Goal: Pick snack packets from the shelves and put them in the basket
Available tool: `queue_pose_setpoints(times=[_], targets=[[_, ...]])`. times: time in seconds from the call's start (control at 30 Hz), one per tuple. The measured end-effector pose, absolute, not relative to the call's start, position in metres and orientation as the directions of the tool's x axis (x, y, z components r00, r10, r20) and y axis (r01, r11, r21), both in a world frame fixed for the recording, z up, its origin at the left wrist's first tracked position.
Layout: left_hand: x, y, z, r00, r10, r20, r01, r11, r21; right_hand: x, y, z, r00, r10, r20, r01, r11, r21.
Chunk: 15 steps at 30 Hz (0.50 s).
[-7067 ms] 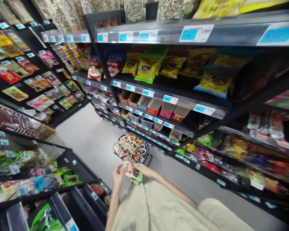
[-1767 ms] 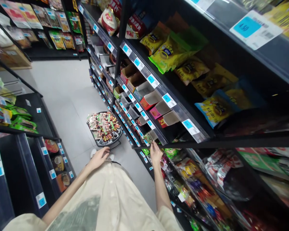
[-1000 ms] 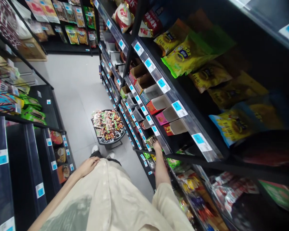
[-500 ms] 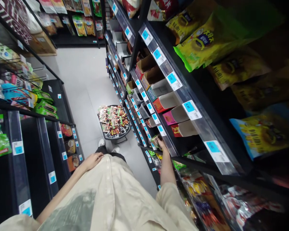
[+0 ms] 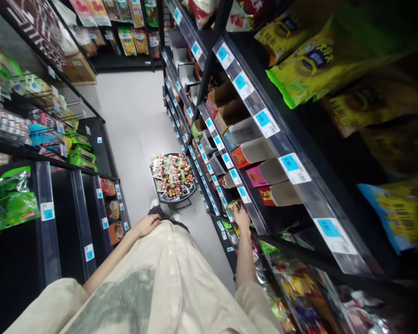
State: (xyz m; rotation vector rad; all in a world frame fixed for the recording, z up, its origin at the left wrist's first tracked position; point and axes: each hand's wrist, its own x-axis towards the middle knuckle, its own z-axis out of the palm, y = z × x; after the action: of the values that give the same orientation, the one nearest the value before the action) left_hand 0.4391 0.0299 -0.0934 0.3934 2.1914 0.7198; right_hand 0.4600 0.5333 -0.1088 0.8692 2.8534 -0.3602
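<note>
My right hand (image 5: pixel 241 216) reaches to a lower shelf on the right. Its fingers are closed on the edge of a small open-topped display box (image 5: pixel 231 204), greenish and brown; what lies inside it I cannot make out. My left hand (image 5: pixel 148 225) rests flat at the front of my shirt, fingers stretched out and holding nothing. On the floor ahead of my feet stands a black shopping basket (image 5: pixel 174 200), heaped with small snack packets (image 5: pixel 170 172) in red, white and green.
Tall black shelves line the right, with a row of open cardboard display boxes (image 5: pixel 252 150) and yellow snack bags (image 5: pixel 310 65) above. Opposite are shelves holding green bags (image 5: pixel 82 157). A grey floor (image 5: pixel 130 109) runs between, towards a brown carton (image 5: pixel 80 68) and hanging packets.
The view has shifted a little, so the shelves and basket sit farther right in the picture. My right hand stays at the small display box, and my left hand still rests on my front.
</note>
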Motion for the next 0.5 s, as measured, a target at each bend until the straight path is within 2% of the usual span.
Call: queue_pose_setpoints(times=[0.17,0.23,0.3,0.37,0.43,0.5], targets=[[0.427,0.017,-0.123,-0.712,0.417,-0.565,-0.046,0.775,0.630,0.484,0.462,-0.113,-0.840,0.526,0.136,0.446,0.810,-0.380],[0.423,0.012,-0.138,-0.720,0.369,-0.588,-0.124,0.765,0.632,0.494,0.419,-0.117,-0.826,0.546,0.137,0.427,0.766,-0.480],[0.416,0.007,-0.152,-0.713,0.326,-0.621,-0.192,0.761,0.620,0.503,0.374,-0.122,-0.837,0.546,-0.038,0.461,0.665,-0.588],[0.405,0.003,-0.166,-0.695,0.288,-0.658,-0.243,0.767,0.593,0.508,0.333,-0.125,-0.820,0.442,-0.365,0.564,0.506,-0.653],[0.388,-0.003,-0.180,-0.674,0.249,-0.696,-0.293,0.774,0.561,0.508,0.303,-0.124,-0.742,0.307,-0.596,0.669,0.392,-0.631],[0.364,-0.011,-0.195,-0.647,0.213,-0.732,-0.332,0.786,0.522,0.504,0.287,-0.116,-0.678,0.282,-0.679,0.731,0.363,-0.579]])
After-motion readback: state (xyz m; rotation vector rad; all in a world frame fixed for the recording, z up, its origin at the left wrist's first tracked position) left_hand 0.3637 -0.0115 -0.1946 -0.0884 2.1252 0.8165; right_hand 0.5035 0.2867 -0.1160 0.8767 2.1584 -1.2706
